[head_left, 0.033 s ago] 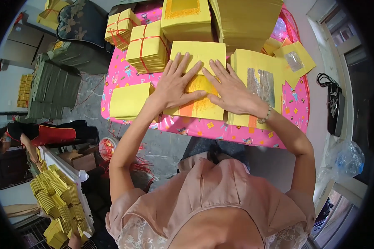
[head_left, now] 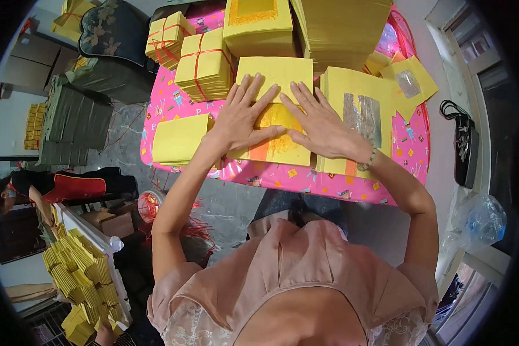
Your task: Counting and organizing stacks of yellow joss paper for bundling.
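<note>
My left hand (head_left: 243, 120) lies flat with its fingers spread on the left part of a yellow paper stack (head_left: 299, 157) that bears an orange and gold patch. My right hand (head_left: 324, 128) presses flat on the right part of it, fingers apart and thumb close to the left thumb. The fingertips of both hands reach onto a plain yellow sheet (head_left: 274, 68) at the far side. Beside my right hand is another yellow paper stack (head_left: 335, 86) with a silver foil patch (head_left: 363, 115). To the left lies a low plain yellow paper pile (head_left: 180, 138).
A pink patterned cloth (head_left: 254, 175) covers the table. Bundles tied with red string (head_left: 205, 66) and tall yellow stacks (head_left: 343, 34) stand at the back. A black pouch (head_left: 463, 147) lies at right. At left, a person (head_left: 37, 193) bends over yellow paper piles (head_left: 81, 262).
</note>
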Motion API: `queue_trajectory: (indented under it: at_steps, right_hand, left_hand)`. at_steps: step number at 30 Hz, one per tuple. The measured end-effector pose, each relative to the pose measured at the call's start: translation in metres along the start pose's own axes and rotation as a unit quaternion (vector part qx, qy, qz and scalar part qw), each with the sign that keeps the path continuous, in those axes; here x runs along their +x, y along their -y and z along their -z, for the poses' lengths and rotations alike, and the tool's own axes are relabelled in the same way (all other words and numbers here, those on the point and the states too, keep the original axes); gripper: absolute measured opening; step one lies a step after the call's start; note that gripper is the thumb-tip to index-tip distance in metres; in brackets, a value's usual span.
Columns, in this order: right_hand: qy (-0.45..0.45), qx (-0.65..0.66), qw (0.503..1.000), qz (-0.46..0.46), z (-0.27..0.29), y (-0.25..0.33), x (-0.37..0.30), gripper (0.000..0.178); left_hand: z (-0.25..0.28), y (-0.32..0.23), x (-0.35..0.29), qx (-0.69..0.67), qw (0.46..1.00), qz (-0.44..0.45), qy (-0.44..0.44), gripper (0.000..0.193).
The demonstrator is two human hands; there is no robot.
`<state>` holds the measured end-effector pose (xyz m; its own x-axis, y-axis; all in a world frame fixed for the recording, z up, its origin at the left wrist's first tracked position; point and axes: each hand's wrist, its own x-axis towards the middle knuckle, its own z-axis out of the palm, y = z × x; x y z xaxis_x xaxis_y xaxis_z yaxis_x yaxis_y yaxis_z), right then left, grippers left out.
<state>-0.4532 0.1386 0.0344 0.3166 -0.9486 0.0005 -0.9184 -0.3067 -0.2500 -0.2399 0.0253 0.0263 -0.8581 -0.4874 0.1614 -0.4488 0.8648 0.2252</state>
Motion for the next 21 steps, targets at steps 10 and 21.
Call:
queue_trajectory:
  at_steps: [10, 21]
  right_hand:
    - [-0.042, -0.026, 0.999, -0.004, 0.004, 0.003, 0.008, 0.066]
    - [-0.095, -0.035, 0.994, -0.029, 0.012, -0.016, 0.037, 0.027]
  left_hand:
    - [-0.001, 0.008, -0.002, -0.029, 0.999, 0.020, 0.005, 0.075]
    - [0.025, 0.015, 0.008, -0.137, 0.936, 0.270, -0.180, 0.055]
